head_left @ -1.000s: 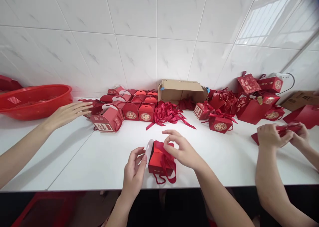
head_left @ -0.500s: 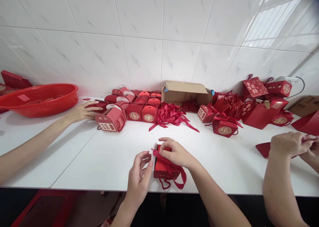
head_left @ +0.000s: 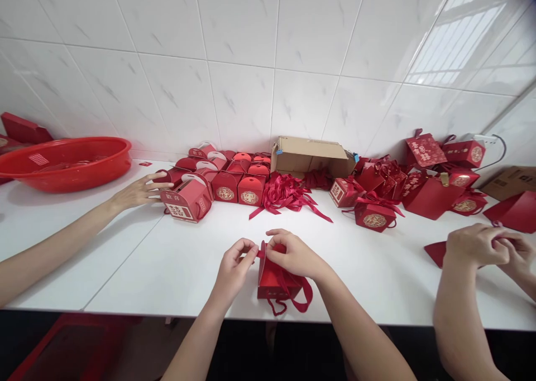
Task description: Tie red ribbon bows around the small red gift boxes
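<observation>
A small red gift box [head_left: 272, 288] rests near the front edge of the white table, with a curved flap standing up on its left side. A red satin ribbon [head_left: 307, 298] crosses its top and hangs in a loop at the right. My left hand [head_left: 234, 262] pinches the ribbon's end on the outer left side of the flap. My right hand [head_left: 298, 254] lies over the box, thumb and forefinger closed at the ribbon inside the flap; the fingertips are partly hidden. A twisted red cord [head_left: 277, 309] trails at the box's front.
Finished-looking red boxes [head_left: 251, 191] stand behind, beside a ribbon heap [head_left: 288, 194] and an open cardboard carton [head_left: 310, 146]. A red basin [head_left: 71, 172] is left. One co-worker's hand [head_left: 136, 192] touches a box; another's hands [head_left: 481, 247] work at right.
My left hand has moved up and closed on the ribbon end, which now pokes out left of the flap. The flap stands more upright. My right hand stays over the box.
</observation>
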Demonstrator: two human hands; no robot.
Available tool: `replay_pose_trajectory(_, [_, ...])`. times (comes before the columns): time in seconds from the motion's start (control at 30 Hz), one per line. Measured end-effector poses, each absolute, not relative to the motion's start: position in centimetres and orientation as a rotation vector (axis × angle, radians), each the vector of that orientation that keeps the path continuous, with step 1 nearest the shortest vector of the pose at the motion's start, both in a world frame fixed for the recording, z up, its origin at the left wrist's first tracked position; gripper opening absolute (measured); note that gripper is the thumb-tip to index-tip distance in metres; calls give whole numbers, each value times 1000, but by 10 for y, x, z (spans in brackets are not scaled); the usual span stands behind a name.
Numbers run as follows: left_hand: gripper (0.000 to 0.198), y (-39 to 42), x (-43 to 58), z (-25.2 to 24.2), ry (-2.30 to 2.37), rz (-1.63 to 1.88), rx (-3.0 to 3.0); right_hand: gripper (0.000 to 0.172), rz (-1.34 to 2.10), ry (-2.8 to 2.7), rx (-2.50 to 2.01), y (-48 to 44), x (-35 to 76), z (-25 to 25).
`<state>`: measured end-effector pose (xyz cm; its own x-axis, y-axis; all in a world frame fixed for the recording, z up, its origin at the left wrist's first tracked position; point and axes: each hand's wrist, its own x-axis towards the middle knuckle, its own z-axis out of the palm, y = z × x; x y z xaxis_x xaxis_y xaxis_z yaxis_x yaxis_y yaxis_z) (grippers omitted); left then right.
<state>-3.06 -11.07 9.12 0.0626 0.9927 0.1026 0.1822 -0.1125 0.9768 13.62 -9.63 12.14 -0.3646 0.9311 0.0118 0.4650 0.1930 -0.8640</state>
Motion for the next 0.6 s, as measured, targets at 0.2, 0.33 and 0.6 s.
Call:
replay_pose_trajectory(0.2, [28, -108, -88, 60, 1602, 1072, 1644, 16, 924, -1608, -1354, -113, 168, 110])
replay_pose_trajectory(0.33, [25, -103, -137, 33, 2063, 1023, 1800, 26, 1000, -1556, -1342, -129, 193, 86])
replay_pose_trajectory(0.6, [28, -105, -66, 56, 1596, 1225, 1688, 37, 1163, -1461, -1304, -132, 192, 58])
